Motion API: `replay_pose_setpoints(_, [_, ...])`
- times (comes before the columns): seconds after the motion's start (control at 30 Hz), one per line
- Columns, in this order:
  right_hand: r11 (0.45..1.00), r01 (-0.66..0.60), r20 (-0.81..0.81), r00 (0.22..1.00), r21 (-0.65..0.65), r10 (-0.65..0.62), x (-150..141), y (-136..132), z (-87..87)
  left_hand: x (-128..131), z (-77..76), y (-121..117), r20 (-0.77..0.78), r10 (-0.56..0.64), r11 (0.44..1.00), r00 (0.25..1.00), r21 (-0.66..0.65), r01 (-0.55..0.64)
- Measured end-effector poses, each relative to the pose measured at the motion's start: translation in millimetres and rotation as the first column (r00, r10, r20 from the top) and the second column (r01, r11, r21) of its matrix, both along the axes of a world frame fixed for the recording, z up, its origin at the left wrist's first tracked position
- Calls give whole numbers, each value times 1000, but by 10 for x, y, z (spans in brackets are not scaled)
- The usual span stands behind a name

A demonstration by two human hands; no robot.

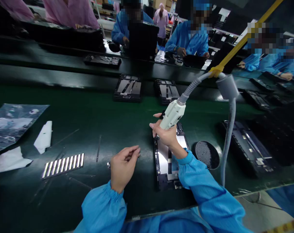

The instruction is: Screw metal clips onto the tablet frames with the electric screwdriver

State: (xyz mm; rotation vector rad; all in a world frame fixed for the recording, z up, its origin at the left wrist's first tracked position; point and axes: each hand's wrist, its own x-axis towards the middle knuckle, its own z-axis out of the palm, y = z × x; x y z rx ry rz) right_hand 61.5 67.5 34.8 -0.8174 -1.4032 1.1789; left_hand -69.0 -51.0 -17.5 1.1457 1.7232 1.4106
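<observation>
There lay the tablet chassis (162, 163) on the green bench (93, 119), inner parts apparently seated, cover not on, fastening progress impossible to tell! Over it, the right hand (166, 134) gripped an electric screwdriver (173, 114); beside it, the left hand (123, 166) pinched narrow, any contents hidden.

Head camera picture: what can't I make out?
In the head view:
Pale, corded handheld tool, lower part: hidden by the right hand.
Anything in the left hand: hidden by its fingers.
Clear plastic bag: cut off by the left edge.
Contents of the round black dish: too small to identify.
</observation>
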Motion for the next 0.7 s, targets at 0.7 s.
replay_pose_setpoints(0.7, [998, 21, 69, 997, 52, -24, -18, -75, 66, 634, 154, -417, -624, -276, 798, 731, 275, 536])
